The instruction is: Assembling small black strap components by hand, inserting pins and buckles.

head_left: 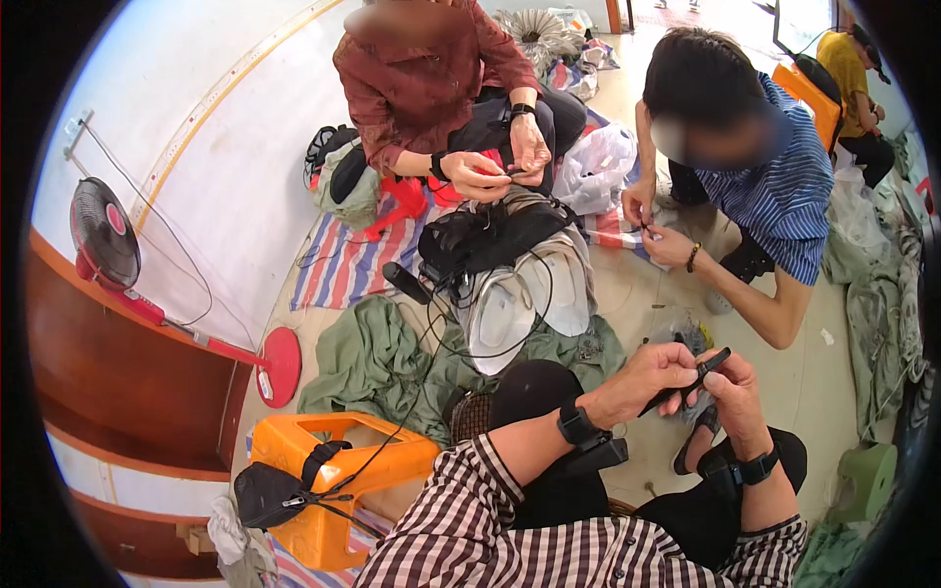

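Black strip (715,362) betw. L hand (645,380) & R hand (737,397), both pinching it, fingers nearly closed; long axis rises L to R.

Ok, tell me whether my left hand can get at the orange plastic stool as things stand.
Likely yes, but not while busy: the left hand holds a thin black strip. The stool sits beside the black-and-white checked left sleeve, and its near end looks uncovered.

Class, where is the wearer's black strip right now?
In the head view, the black strip is right of centre, held in the left hand and right hand, below the blue-striped shirt.
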`<state>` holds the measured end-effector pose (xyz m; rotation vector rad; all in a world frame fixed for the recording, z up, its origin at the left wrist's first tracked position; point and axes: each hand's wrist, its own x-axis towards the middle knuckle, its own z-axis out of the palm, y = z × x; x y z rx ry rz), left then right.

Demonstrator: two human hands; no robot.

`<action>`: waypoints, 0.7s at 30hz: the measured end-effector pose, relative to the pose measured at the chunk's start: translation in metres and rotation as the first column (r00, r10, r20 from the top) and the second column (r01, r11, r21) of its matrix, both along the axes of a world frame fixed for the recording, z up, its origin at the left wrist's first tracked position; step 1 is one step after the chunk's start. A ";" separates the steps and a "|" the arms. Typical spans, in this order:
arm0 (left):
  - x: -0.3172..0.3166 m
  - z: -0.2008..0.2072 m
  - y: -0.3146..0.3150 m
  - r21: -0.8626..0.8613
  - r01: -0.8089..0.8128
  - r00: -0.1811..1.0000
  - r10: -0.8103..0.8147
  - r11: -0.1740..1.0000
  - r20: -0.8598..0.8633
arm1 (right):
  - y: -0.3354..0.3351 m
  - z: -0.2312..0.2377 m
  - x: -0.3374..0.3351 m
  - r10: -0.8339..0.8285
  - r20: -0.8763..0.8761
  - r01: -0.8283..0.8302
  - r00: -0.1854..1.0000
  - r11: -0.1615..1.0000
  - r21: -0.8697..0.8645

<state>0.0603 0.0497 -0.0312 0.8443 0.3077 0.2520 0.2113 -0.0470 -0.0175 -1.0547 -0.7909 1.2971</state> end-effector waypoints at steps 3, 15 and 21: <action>-0.001 0.001 0.000 -0.025 -0.020 1.000 0.020 0.999 0.012 | 0.003 0.001 -0.001 0.002 -0.002 -0.002 1.000 1.000 -0.005; -0.040 0.024 0.116 -0.059 -0.294 0.956 0.292 0.954 -0.035 | 0.146 -0.002 -0.041 0.108 -0.313 -0.110 0.944 0.994 0.011; -0.082 -0.016 0.193 -0.010 -0.463 0.882 0.460 0.886 -0.098 | 0.236 -0.058 -0.090 0.160 -0.547 -0.162 0.821 0.986 0.045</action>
